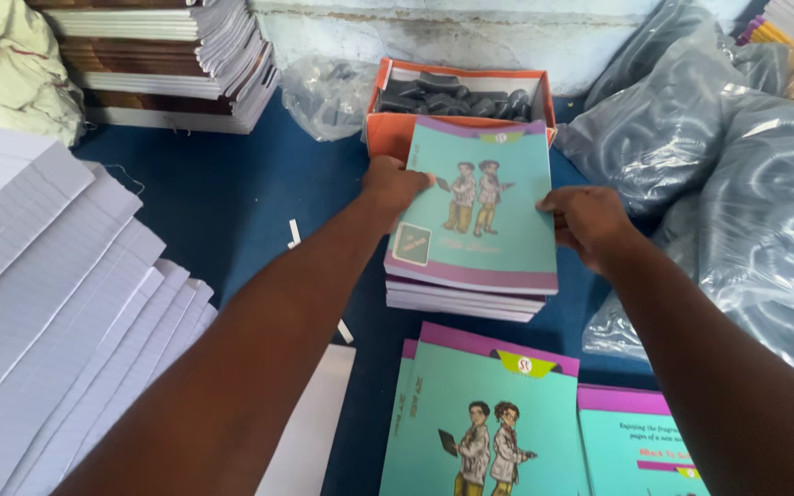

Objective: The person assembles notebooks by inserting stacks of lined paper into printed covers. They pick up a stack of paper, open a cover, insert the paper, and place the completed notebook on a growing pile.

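Both hands, left hand [395, 182] and right hand [588, 225], pinch opposite edges of the top teal exercise book [480, 207] between them; uneven release could skew the short book stack [464, 298] beneath.

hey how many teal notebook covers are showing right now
3. One tops the small pile that both hands hold, left hand and right hand. One lies at the bottom centre, one at bottom right. More sit hidden underneath.

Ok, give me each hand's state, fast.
Left hand: gripping the top exercise book at its left edge.
Right hand: gripping its right edge.
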